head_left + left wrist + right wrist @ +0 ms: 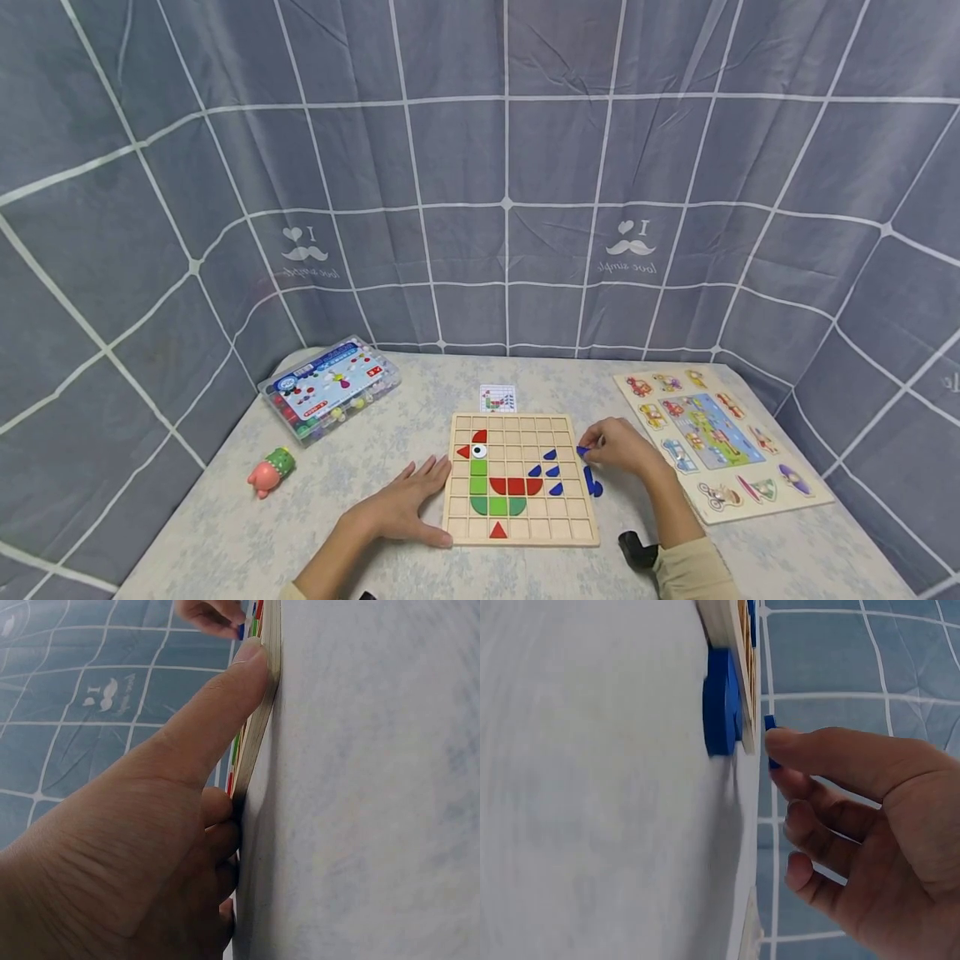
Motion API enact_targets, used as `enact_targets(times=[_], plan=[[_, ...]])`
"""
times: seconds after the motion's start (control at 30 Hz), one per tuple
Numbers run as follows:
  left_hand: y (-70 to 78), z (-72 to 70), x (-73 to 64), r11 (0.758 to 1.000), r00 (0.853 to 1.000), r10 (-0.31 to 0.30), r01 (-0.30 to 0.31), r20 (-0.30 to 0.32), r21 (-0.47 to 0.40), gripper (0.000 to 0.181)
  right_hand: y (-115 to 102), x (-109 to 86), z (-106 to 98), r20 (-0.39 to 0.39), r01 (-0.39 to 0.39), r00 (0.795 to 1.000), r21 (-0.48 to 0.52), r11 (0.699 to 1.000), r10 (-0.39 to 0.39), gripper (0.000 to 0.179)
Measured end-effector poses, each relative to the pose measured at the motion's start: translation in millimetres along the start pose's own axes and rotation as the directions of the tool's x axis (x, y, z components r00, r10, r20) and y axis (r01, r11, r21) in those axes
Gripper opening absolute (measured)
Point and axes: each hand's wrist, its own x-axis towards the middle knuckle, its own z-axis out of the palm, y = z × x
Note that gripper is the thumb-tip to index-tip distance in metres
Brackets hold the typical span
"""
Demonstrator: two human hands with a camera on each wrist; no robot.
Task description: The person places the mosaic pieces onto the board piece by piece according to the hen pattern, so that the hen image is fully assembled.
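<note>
A wooden grid board (561, 529) lies flat on the table, with coloured pieces set in its squares in a bird shape. The bird has a white eye piece (479, 451), red and green pieces, and several blue pieces (551, 455) at the right. My left hand (405, 507) rests along the board's left edge, fingers extended and thumb tip on the rim in the left wrist view. Thumb and index finger of my right hand (621, 447) pinch a small blue piece (771, 722) just above the board's right edge. More loose blue pieces (720, 701) lie beside that edge.
Behind the board lies a small picture card (498, 399) showing the bird. A clear plastic case (330, 390) and a pink-and-green toy (272, 472) are at left. At right lie a wooden picture puzzle (720, 442) and a black object (637, 551) near my right forearm.
</note>
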Motion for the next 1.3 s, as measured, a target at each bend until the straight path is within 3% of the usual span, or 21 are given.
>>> enact_targets(times=[0.23,0.5,1.3], plan=[[0.8,-1.6,-1.5,1.000,1.000,0.003,-0.003,0.002,-0.009,0.111,-11,4.7,9,0.001,0.010,1.000,0.060,0.998,-0.010,0.011],[3.2,-1.5,-0.8,1.000,1.000,-0.009,0.009,0.010,0.001,0.111,-14,6.2,20,0.006,-0.002,1.000,0.044,0.999,0.002,0.010],[2.9,-1.7,-1.1,1.000,1.000,-0.006,0.006,0.005,0.002,0.112,-18,6.6,22,-0.024,-0.001,1.000,0.030,1.000,0.002,0.009]])
